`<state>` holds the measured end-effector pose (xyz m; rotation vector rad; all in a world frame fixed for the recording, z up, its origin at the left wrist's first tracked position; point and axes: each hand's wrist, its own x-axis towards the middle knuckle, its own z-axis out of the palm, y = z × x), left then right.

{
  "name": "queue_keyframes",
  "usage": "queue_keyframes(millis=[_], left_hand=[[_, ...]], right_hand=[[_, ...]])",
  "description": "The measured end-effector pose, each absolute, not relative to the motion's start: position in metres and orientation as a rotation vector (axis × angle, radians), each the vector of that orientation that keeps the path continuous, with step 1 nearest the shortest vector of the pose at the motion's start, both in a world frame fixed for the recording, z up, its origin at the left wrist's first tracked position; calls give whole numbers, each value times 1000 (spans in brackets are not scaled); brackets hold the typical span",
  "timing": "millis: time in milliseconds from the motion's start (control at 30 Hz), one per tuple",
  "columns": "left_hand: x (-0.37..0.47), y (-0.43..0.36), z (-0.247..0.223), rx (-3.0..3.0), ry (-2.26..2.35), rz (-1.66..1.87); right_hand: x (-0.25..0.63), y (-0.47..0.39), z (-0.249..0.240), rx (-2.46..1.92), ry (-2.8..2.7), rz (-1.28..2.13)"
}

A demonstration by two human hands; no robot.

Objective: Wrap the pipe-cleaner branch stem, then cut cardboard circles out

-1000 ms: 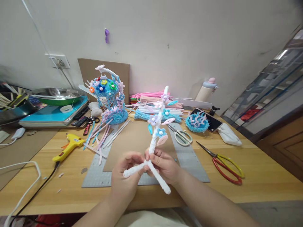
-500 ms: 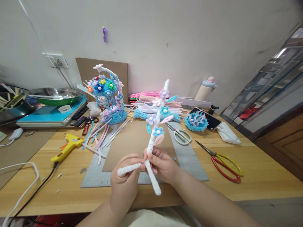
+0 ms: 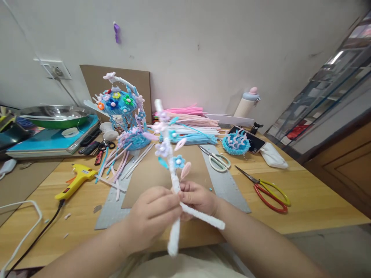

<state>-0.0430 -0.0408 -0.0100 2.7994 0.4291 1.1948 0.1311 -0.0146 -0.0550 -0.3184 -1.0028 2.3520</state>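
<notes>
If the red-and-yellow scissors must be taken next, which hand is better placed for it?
Probably the right hand: these scissors lie on its side, and the left hand is farther away. Both hands hold the white stem, so the right must first let go.

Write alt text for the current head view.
The left hand and right hand hold a white forked stem with pastel flowers over a wooden table. A yellow glue gun lies left, scissors right; a blue flowered model stands behind.

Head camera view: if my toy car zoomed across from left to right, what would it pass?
Yellow glue gun → big blue flowery decoration → white flowery stem in the hands → red-and-yellow-handled scissors.
</notes>
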Motion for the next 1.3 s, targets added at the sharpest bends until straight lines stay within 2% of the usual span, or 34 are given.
queue_keyframes(millis=[100, 167, 267, 400, 533, 767, 933, 1033, 1200, 1300], left_hand=[[-36, -46, -29, 2223, 1001, 1415], [-27, -49, -42, 1694, 1161, 1363], [-12, -51, -51, 1081, 1064, 1225], [-2, -45, -47, 756, 973, 1139], [-6, -38, -47, 829, 1103, 1114], [-11, -34, -51, 1096, 1318, 1145], [-35, -30, -56, 1191, 1009, 992], [-54, -23, -56, 1256, 1093, 1088], [-52, 6, -51, 1530, 1340, 664], [-41, 26, -54, 1647, 1369, 570]], right_hand=[[128, -11, -52, -440, -1043, 1994], [127, -9, -52, -518, -1120, 1791], [126, -9, -52, -670, -1315, 1569], [129, -13, -45, -936, -1638, 1212], [130, -14, -41, -960, -1791, 1006], [126, -8, -57, -1000, -1612, 1223], [136, 9, -57, -993, -1642, 1237], [142, 24, -61, -1004, -1680, 1252], [140, 47, -75, -1004, -1767, 1258], [133, 60, -78, -1041, -1810, 1192]])
